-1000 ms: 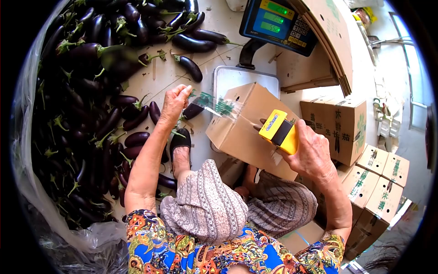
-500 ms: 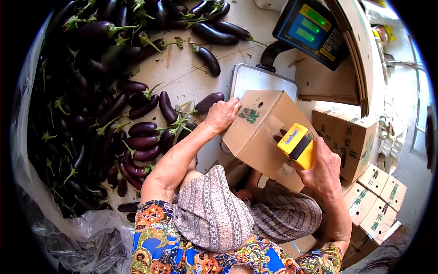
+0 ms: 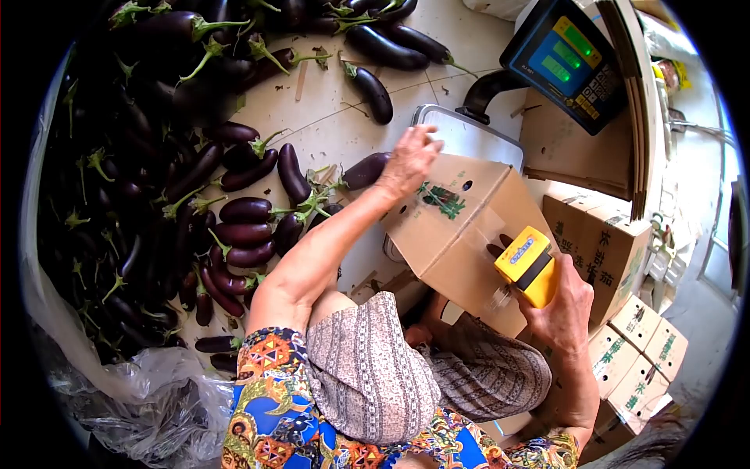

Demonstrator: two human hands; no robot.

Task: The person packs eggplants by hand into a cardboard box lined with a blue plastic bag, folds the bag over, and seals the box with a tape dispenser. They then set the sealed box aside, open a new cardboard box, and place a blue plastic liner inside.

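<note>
A closed cardboard box (image 3: 461, 234) with green print and a hole in its side rests tilted in front of me, overlapping the metal scale platform (image 3: 469, 142). My left hand (image 3: 412, 160) is over the box's far left corner, fingers apart and slightly bent, holding nothing. My right hand (image 3: 564, 301) grips a yellow block-shaped tool (image 3: 530, 262) with a black band. It lies against the box's right face, where a shiny strip like clear tape (image 3: 500, 298) shows near the lower edge.
Many eggplants (image 3: 242, 209) cover the floor to the left, with clear plastic sheeting (image 3: 148, 391) below them. A scale display (image 3: 564, 59) with green digits stands at the upper right. Printed cartons (image 3: 598, 242) and stacked smaller boxes (image 3: 633, 352) line the right side.
My left hand has come off the box's edge and risen, its fingers spreading. The right hand and yellow tool stay at the box; the whole view has shifted slightly.
</note>
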